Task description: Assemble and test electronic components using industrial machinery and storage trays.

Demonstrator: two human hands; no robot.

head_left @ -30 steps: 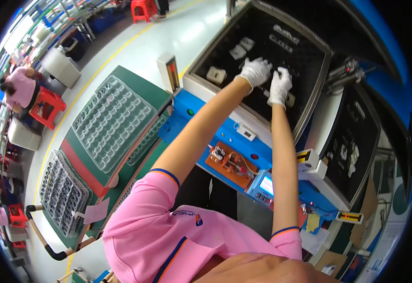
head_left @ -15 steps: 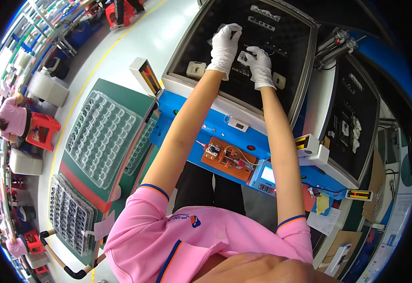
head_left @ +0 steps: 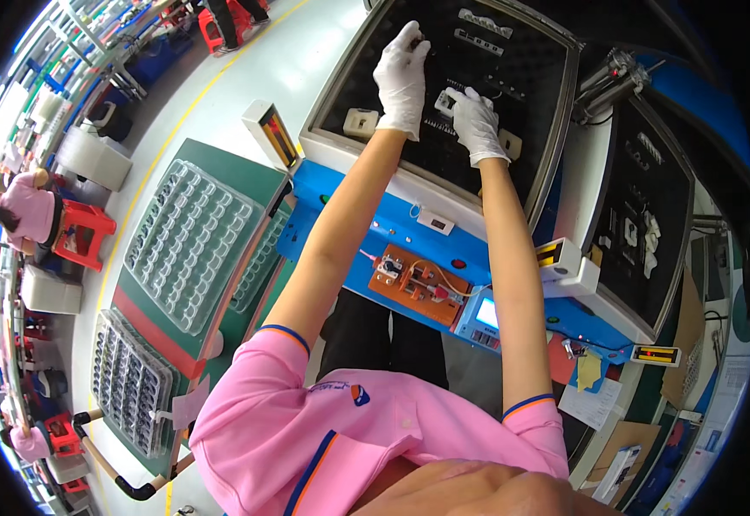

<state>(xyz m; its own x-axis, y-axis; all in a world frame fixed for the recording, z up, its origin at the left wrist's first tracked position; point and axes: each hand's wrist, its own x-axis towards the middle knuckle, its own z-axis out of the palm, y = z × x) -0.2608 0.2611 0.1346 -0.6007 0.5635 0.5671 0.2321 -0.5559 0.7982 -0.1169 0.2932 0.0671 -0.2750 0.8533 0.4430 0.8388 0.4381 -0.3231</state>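
Note:
Both hands wear white gloves above the black surface of a framed machine bed [head_left: 512, 172]. My left hand [head_left: 401, 86] is towards the far left of the bed. Its fingers are bent towards the thumb as in a pinch; whatever lies between the tips is too small and dark to make out. My right hand [head_left: 478, 129] is closed at a small pale part [head_left: 445, 103] with dark openings, its fingertips against it. Just below the part runs a row of small pins [head_left: 440, 126]. Pale blocks flank the hands, one at the left [head_left: 360, 123] and another at the right [head_left: 510, 144], partly behind my right wrist.
Two pale slotted strips, one of them here [head_left: 478, 41], lie at the bed's far side. Light-sensor posts [head_left: 272, 136] flank the blue front panel. Clear moulded trays [head_left: 190, 245] stand on a green table at the left. A second black bed [head_left: 641, 232] stands at the right.
My left hand has moved farther away and slightly left, its fingers reaching up more. My right hand has turned a little, its fingertips staying at the pale part. The view has shifted slightly.

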